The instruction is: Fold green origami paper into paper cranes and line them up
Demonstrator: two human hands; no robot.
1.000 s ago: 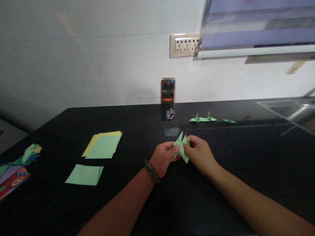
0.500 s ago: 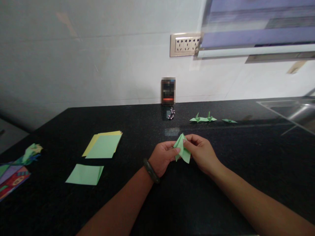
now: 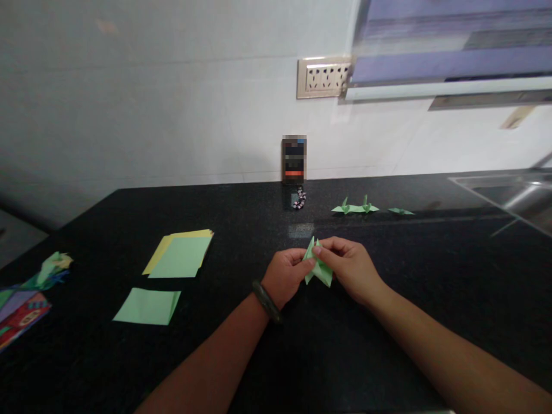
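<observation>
Between my hands is a partly folded piece of green origami paper [image 3: 318, 272], with two points sticking up and two spreading downward. My left hand [image 3: 285, 275], a dark bangle on its wrist, pinches the left side with the thumb in front. On the other side my right hand [image 3: 351, 265] grips the paper, its thumb pressing near the upper points. The fingers behind the paper are partly hidden. Beyond my hands, small green origami cranes [image 3: 355, 209] stand in a row, and a flatter folded green piece [image 3: 401, 211] lies to their right.
On the black countertop [image 3: 241, 356], green and yellow sheets [image 3: 179, 256] lie stacked at left, with a loosely folded green sheet [image 3: 146, 306] nearer. Colourful papers [image 3: 26, 313] sit far left. A phone-like device [image 3: 294, 160] leans on the wall, its beaded strap [image 3: 299, 199] below. A sink [image 3: 513, 192] is at right.
The two upper points of the green paper have spread apart, where they were together before. My right thumb has shifted slightly left. Both hands keep their hold.
</observation>
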